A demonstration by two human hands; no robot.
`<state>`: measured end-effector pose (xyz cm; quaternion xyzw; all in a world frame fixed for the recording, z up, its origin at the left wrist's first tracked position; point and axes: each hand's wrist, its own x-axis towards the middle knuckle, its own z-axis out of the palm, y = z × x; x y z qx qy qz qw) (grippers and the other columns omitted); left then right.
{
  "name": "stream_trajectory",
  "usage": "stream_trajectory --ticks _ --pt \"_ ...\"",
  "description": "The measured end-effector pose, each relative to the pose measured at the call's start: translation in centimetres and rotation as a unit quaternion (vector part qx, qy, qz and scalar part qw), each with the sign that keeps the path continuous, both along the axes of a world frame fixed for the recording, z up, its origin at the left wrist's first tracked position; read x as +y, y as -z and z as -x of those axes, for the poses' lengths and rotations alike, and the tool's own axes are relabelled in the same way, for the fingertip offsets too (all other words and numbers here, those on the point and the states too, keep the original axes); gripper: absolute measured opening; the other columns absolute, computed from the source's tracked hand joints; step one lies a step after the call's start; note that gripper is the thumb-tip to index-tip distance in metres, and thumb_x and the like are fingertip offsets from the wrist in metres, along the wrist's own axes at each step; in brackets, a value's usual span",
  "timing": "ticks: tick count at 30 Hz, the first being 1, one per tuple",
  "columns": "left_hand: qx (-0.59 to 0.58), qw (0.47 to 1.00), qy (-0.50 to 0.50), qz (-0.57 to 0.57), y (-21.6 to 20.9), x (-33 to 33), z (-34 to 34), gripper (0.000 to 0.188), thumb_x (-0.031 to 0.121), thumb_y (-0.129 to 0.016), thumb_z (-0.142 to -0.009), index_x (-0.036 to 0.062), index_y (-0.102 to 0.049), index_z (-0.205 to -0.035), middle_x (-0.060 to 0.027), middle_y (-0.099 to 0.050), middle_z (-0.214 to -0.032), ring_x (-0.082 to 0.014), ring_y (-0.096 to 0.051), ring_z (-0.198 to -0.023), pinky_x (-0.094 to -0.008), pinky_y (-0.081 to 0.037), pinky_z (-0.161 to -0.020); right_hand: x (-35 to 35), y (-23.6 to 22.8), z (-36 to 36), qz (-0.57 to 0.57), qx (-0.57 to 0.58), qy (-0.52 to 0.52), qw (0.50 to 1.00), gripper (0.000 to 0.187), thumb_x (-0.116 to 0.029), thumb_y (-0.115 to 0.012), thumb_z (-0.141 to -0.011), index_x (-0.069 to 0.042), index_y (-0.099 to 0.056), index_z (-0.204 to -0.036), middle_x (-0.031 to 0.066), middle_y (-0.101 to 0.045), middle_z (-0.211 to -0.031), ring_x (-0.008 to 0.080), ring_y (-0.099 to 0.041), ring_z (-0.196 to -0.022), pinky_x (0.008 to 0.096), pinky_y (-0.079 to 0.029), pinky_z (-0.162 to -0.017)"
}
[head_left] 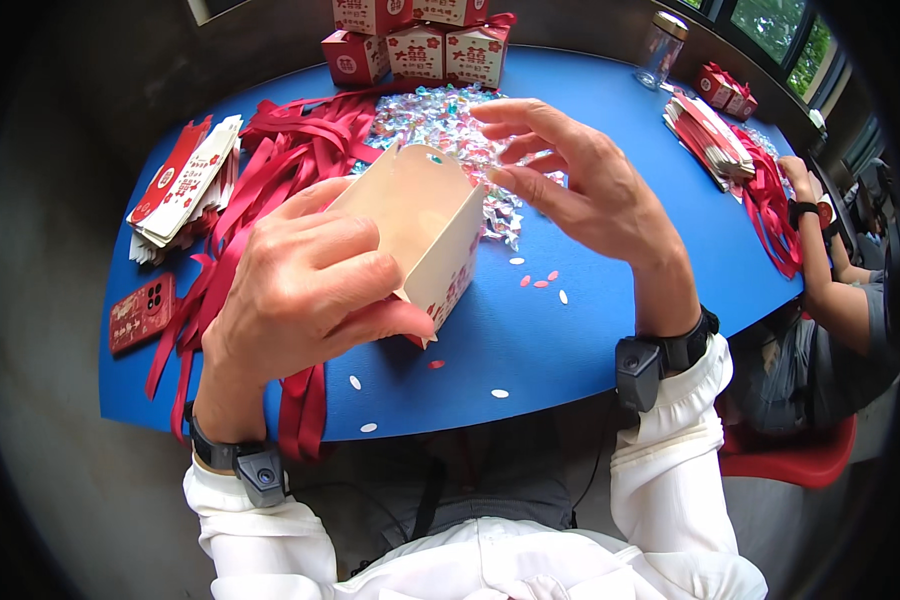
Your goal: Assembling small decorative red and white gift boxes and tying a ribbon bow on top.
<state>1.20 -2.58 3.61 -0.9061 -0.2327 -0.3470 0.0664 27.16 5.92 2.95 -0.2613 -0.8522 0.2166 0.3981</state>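
Note:
A small paper gift box (447,262), white with red print outside and plain cream inside, stands unclosed in front of me, its top flaps up. My left hand (300,285) has hold of its near left side, the thumb along the near edge. At the box's far right corner hovers my right hand (585,190), fingers curved and apart, with nothing visible in it. Whether its thumb touches the corner I cannot tell. Behind the box spreads a pile of candies (425,110) in shiny clear and coloured wrappers. Dark red ribbons (270,165) lie in a heap on the left.
On the blue table (570,345) lie flat folded boxes (185,185), a red phone (142,313) and small oval paper scraps (500,394). Finished boxes (417,52) are stacked at the back. A glass jar (661,50) stands far right, near more flat boxes (708,140) and another person's hands (800,182).

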Motion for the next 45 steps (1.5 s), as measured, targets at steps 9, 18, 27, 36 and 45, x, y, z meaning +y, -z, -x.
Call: stream_trajectory --ticks 9,18,27,36,45 --pt "0.041 0.994 -0.082 -0.051 0.0 -0.8 -0.3 0.04 0.044 -0.077 -0.077 0.0085 -0.059 -0.068 -0.0013 -0.046 -0.056 -0.0212 -0.056 -0.053 -0.049 -0.057 -0.09 1.6 3.3 -0.7 0.027 -0.337 0.106 0.935 0.06 -0.033 -0.086 -0.077 -0.008 -0.057 -0.123 0.0161 -0.064 -0.115 0.0328 -0.062 -0.109 0.0428 -0.052 -0.091" --pt "0.031 0.996 -0.051 -0.07 0.7 -0.8 -0.8 0.037 0.037 -0.083 -0.075 0.006 -0.064 -0.07 -0.002 -0.053 -0.056 -0.0171 -0.059 -0.051 -0.0452 -0.061 -0.082 3.0 4.9 -0.7 0.049 -0.33 0.064 0.941 0.029 -0.004 -0.064 -0.084 -0.001 -0.057 -0.112 0.0183 -0.064 -0.108 0.0359 -0.062 -0.108 0.0423 -0.05 -0.094" --pt "0.034 0.996 -0.026 -0.074 0.8 -0.8 -1.0 0.035 0.035 -0.084 -0.075 0.0059 -0.066 -0.072 -0.0022 -0.057 -0.059 -0.017 -0.061 -0.052 -0.0427 -0.061 -0.078 4.1 4.0 -0.6 0.244 -0.27 0.059 0.929 0.018 -0.011 -0.063 -0.095 0.0 -0.064 -0.109 0.0129 -0.066 -0.094 0.0181 -0.069 -0.076 0.0317 -0.058 -0.063" --pt "0.018 0.997 -0.03 -0.072 1.0 -0.6 -0.9 0.035 0.035 -0.085 -0.074 0.0061 -0.066 -0.072 -0.003 -0.058 -0.06 -0.019 -0.063 -0.054 -0.0415 -0.061 -0.075 4.1 4.7 -1.4 0.069 -0.333 -0.029 0.94 0.052 -0.014 -0.078 -0.082 -0.008 -0.056 -0.129 0.0133 -0.058 -0.12 0.0253 -0.065 -0.097 0.0389 -0.055 -0.088" --pt "0.01 0.996 -0.035 -0.085 1.5 -0.4 -0.9 0.036 0.036 -0.086 -0.074 0.0065 -0.065 -0.071 -0.003 -0.058 -0.06 -0.0192 -0.063 -0.055 -0.0409 -0.061 -0.074 3.2 3.3 -1.2 0.145 -0.386 -0.04 0.91 0.079 -0.033 -0.089 -0.072 -0.011 -0.049 -0.138 0.0178 -0.05 -0.122 0.0344 -0.061 -0.112 0.0429 -0.051 -0.093"
